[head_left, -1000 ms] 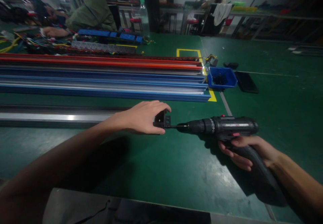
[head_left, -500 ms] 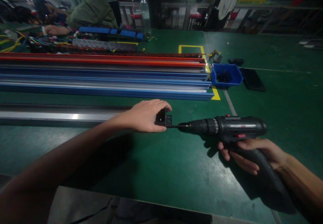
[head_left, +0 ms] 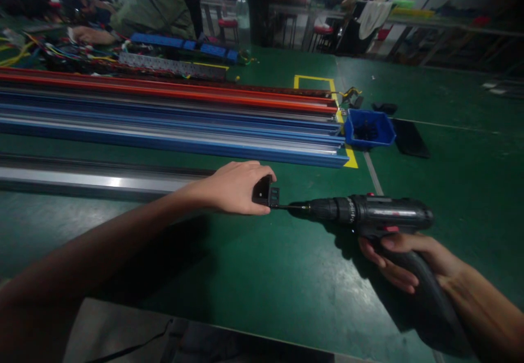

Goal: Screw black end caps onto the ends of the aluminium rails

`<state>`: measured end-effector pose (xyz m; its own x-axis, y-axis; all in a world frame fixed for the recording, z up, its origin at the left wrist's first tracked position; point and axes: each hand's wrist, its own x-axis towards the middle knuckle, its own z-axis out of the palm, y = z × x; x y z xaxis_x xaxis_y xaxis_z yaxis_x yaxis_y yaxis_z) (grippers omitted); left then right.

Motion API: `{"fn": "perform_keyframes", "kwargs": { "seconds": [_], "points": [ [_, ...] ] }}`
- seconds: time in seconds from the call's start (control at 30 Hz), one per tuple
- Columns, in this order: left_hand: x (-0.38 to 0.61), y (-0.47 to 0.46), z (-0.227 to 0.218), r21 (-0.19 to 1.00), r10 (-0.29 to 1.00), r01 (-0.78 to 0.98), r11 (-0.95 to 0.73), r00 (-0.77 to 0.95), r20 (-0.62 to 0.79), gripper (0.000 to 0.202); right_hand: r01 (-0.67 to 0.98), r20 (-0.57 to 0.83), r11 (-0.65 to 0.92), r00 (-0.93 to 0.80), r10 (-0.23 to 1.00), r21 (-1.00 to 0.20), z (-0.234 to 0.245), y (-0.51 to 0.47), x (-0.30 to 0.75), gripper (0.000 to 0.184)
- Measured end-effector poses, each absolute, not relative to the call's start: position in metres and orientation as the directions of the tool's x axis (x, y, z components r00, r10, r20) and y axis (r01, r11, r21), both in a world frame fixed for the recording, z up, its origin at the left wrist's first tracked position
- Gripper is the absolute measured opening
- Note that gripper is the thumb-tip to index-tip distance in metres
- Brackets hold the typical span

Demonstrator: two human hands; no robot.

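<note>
My left hand (head_left: pixel 235 187) is wrapped round the right end of a long silver-and-black metal profile (head_left: pixel 110 182). A black plastic end cap (head_left: pixel 274 195) pokes out between thumb and fingers at that end. In my right hand (head_left: pixel 403 262) is a black cordless drill (head_left: pixel 380 213), lying level and pointing left. Its long thin bit (head_left: pixel 289 207) meets the lower part of the end cap. Whether a screw sits at the tip is too small to tell.
Blue profiles (head_left: pixel 172 142) and orange-red ones (head_left: pixel 172 87) lie beyond, parallel to mine. A blue bin (head_left: pixel 370 128) with small black parts stands at their right end, beside a dark flat object (head_left: pixel 410 138). Another person's hand (head_left: pixel 92 36) is near wires at the back left.
The camera view has tilted slightly, shifting the background. Both hands keep their holds, and the drill bit stays against the end cap; my right fingers have shifted a little on the handle.
</note>
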<state>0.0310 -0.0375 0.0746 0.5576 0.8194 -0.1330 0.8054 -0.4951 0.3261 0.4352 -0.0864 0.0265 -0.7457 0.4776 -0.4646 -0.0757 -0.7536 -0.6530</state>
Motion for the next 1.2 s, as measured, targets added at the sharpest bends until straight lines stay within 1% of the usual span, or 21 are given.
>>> {"fn": "perform_keyframes", "kwargs": {
  "seconds": [0.5,0.63,0.77,0.97,1.2],
  "points": [
    [0.0317,-0.0372,0.0768,0.343,0.808,0.785,-0.515,0.579,-0.111,0.061,-0.106,-0.447,-0.778,-0.768,0.460,-0.619,0.0259,-0.0841,0.4372,0.025],
    [0.0309,-0.0369,0.0761,0.344,0.803,0.779,-0.525,0.587,-0.102,0.061,-0.116,-0.428,-0.766,-0.772,0.470,-0.633,0.0268,-0.0838,0.4356,0.023],
    [0.0306,-0.0369,0.0752,0.343,0.802,0.775,-0.530,0.590,-0.095,0.060,-0.120,-0.442,-0.769,-0.758,0.479,-0.628,0.0284,-0.0836,0.4346,0.023],
    [0.0310,-0.0375,0.0748,0.339,0.802,0.773,-0.536,0.592,-0.082,0.058,-0.126,-0.404,-0.770,-0.792,0.457,-0.625,0.0287,-0.0820,0.4345,0.025],
    [0.0300,-0.0374,0.0750,0.343,0.798,0.769,-0.539,0.597,-0.083,0.058,-0.131,-0.410,-0.775,-0.787,0.461,-0.619,0.0307,-0.0820,0.4333,0.025]
  ]
}}
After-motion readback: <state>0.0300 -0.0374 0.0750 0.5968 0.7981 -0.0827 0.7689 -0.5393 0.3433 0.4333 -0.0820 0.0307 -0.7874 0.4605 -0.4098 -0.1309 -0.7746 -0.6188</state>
